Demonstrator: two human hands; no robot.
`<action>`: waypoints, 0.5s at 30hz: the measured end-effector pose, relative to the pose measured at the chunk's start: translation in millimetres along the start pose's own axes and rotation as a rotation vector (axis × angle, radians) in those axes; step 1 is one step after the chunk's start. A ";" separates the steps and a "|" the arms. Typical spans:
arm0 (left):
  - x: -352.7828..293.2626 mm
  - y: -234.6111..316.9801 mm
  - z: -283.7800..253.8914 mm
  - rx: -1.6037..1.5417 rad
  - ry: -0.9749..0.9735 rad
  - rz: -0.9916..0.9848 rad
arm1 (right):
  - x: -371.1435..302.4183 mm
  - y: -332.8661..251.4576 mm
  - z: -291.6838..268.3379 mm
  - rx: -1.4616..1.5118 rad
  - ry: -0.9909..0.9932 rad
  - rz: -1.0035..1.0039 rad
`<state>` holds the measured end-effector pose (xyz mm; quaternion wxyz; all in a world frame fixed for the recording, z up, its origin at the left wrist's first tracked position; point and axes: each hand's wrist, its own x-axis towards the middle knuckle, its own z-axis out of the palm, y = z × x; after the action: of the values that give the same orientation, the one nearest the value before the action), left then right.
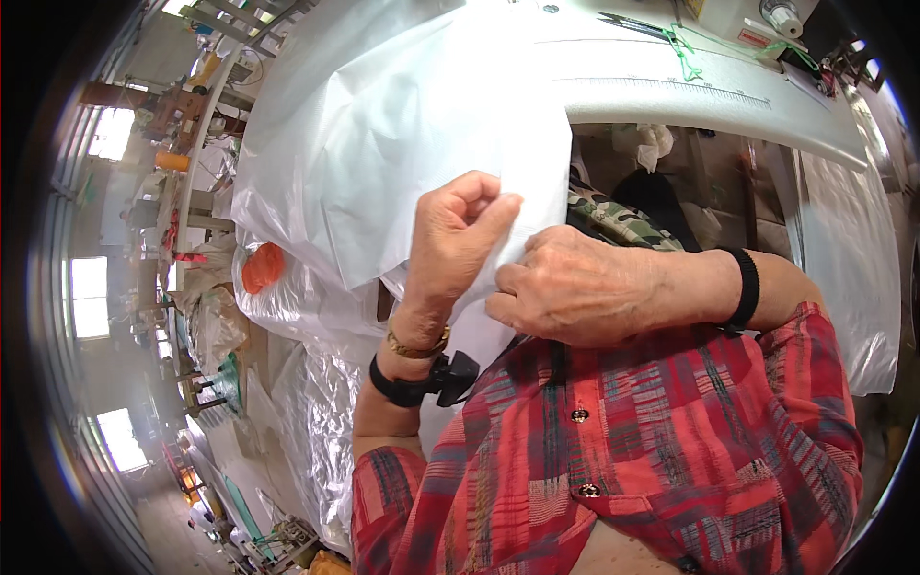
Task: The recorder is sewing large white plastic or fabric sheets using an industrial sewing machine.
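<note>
Now both hands pinch white fabric (412,134) edge: left hand (458,240) raised, right hand (585,287) level.

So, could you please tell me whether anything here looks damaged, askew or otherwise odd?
Nothing stands out. Both the left hand and the right hand pinch the edge of the white plastic sheet, which drapes off the sewing table, creased but with no tear visible.

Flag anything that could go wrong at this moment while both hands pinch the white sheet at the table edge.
1. The left hand and right hand grip only a narrow edge of the white sheet; the slick material might slip free.
2. Much of the sheet hangs off the work table, so its weight may drag it down.
3. Scissors lie beyond the sheet; a tug could shift them.
</note>
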<state>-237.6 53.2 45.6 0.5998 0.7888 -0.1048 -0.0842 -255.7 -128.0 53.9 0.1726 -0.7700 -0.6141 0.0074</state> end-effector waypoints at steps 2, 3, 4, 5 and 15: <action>-0.8 -1.6 -10.0 0.019 0.048 -0.003 | 1.2 12.0 7.8 0.014 0.394 -0.045; -1.8 2.9 -17.4 0.049 0.098 0.006 | -4.1 20.3 7.8 0.019 0.571 0.031; -0.7 6.8 -24.6 0.078 0.143 0.016 | -9.6 33.1 18.7 -0.031 0.821 0.180; 3.5 11.8 -35.8 0.141 0.123 0.099 | -17.8 44.4 22.4 0.128 0.910 0.366; 30.5 102.9 -59.6 0.754 0.062 0.415 | 174.4 78.3 66.8 0.898 0.582 -0.200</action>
<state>-199.4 73.9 160.4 0.2768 0.9171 -0.2667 0.1060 -153.9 39.9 4.6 0.6475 -0.5286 -0.5475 0.0391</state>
